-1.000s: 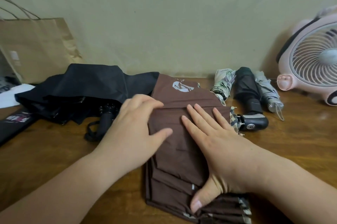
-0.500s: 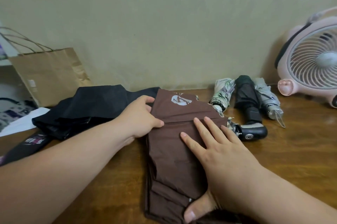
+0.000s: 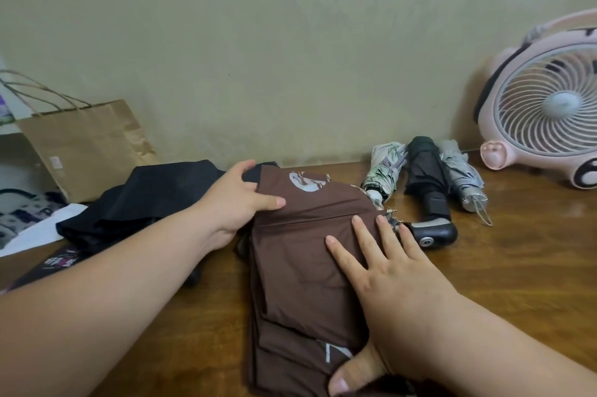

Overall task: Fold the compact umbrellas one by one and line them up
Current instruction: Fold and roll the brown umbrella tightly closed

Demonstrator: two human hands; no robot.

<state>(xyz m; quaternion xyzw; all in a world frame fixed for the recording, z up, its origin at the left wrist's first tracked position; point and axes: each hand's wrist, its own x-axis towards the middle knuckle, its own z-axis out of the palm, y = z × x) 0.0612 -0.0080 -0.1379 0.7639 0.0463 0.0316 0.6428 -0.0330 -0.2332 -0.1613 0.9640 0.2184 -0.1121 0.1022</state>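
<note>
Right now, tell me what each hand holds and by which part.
The left hand grips the brown umbrella by its canopy's far left edge; the right hand presses flat on it.

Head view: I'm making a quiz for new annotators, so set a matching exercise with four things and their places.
Things:
1 brown umbrella
2 black umbrella
3 pink fan
4 paper bag

Places or states:
A upright, far left at the back
B flattened, centre front
C far right at the back
D loose heap, left of centre

Pairs: 1-B, 2-D, 3-C, 4-A
</note>
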